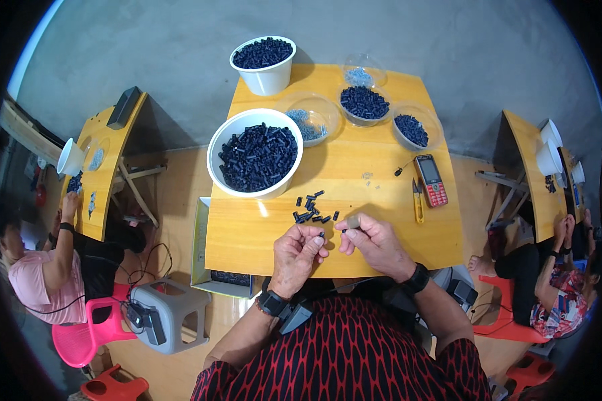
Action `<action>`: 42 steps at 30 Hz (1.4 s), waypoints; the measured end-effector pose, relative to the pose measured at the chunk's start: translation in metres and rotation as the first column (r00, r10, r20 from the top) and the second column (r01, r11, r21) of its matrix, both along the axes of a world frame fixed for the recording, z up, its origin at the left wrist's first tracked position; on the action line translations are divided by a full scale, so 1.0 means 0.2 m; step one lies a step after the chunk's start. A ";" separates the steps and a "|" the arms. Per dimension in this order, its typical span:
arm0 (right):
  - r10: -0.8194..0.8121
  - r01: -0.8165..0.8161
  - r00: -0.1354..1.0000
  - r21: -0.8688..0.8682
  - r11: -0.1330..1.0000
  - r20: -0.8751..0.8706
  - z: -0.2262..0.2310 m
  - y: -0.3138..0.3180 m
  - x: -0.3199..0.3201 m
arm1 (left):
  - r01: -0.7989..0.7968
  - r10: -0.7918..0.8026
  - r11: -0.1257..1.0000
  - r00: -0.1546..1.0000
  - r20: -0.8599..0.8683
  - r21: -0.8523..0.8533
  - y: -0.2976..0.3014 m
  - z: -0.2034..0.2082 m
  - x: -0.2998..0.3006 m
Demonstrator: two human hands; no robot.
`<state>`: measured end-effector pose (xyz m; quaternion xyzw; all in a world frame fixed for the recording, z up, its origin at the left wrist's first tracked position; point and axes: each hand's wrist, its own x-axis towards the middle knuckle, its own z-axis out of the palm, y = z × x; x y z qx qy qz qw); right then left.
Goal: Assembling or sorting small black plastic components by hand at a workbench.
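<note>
Over the near edge of the table (394, 247), my left hand (294, 259) pinches a small black plastic piece (322, 234) between thumb and forefinger. My right hand (379, 246) is close beside it, fingers closed around a small dark part (344, 231) too small to make out clearly. A tan wrap (354, 222) covers a finger of that hand. Just beyond my fingers lies a loose pile of short black tubular pieces (309, 212). A large white bucket (215, 157) full of the same black pieces stands behind it, to the left.
Another white bucket (269, 81) and several clear bowls (435, 137) of black pieces or small metal parts stand farther back. A yellow utility knife (419, 206) and a red phone (435, 190) lie at right. Co-workers sit at side tables, one in a pink shirt (43, 277).
</note>
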<state>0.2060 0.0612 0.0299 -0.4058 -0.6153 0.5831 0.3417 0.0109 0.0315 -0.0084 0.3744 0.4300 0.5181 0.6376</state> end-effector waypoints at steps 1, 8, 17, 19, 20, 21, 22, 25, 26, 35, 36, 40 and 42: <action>-0.001 0.001 1.000 -0.003 1.000 -0.003 0.00 0.00 -0.01 | -0.011 0.011 1.000 1.000 0.003 0.002 0.00 0.00 0.00; -0.109 0.094 0.974 -0.080 0.992 -0.197 0.01 0.04 -0.06 | -0.012 0.012 1.000 1.000 -0.020 -0.011 0.00 0.02 0.00; -0.158 0.115 0.949 -0.166 0.979 -0.273 -0.10 0.05 -0.09 | 0.011 -0.011 1.000 1.000 -0.017 -0.018 0.01 0.02 -0.01; -0.162 0.107 0.939 -0.191 0.976 -0.304 -0.10 0.05 -0.10 | 0.003 -0.004 1.000 1.000 -0.016 -0.031 0.00 0.02 -0.01; -0.167 0.104 0.938 -0.212 0.972 -0.305 -0.10 0.05 -0.10 | 0.000 -0.001 0.999 1.000 -0.016 -0.042 0.00 0.02 -0.02; -0.174 0.104 0.936 -0.232 0.967 -0.306 -0.10 0.05 -0.10 | -0.001 0.000 0.999 1.000 -0.014 -0.043 0.00 0.02 -0.01; -0.173 0.103 0.937 -0.232 0.967 -0.305 -0.10 0.05 -0.10 | 0.003 -0.004 0.999 1.000 -0.009 -0.043 0.00 0.02 -0.01; -0.157 0.099 0.938 -0.195 0.976 -0.311 -0.12 0.05 -0.10 | 0.017 -0.018 0.999 1.000 -0.008 -0.041 0.01 0.03 -0.02; -0.148 0.101 0.945 -0.169 0.980 -0.292 -0.12 0.05 -0.10 | 0.028 -0.028 0.999 0.999 -0.015 -0.037 0.01 0.03 -0.02; -0.095 0.088 0.971 -0.043 0.995 -0.219 -0.11 0.06 -0.11 | 0.060 -0.056 0.997 0.996 0.074 -0.047 0.02 -0.01 -0.03; -0.092 0.087 0.975 -0.032 0.996 -0.204 -0.11 0.06 -0.11 | 0.060 -0.056 0.997 0.996 0.074 -0.047 0.02 -0.01 -0.04; -0.095 0.096 0.974 -0.004 0.995 -0.205 -0.10 0.06 -0.12 | 0.093 -0.089 0.992 0.994 0.059 -0.081 0.03 0.01 -0.04; -0.075 0.087 0.982 0.065 0.994 -0.172 -0.11 0.06 -0.11 | 0.106 -0.100 0.990 0.993 0.064 -0.093 0.03 0.01 -0.05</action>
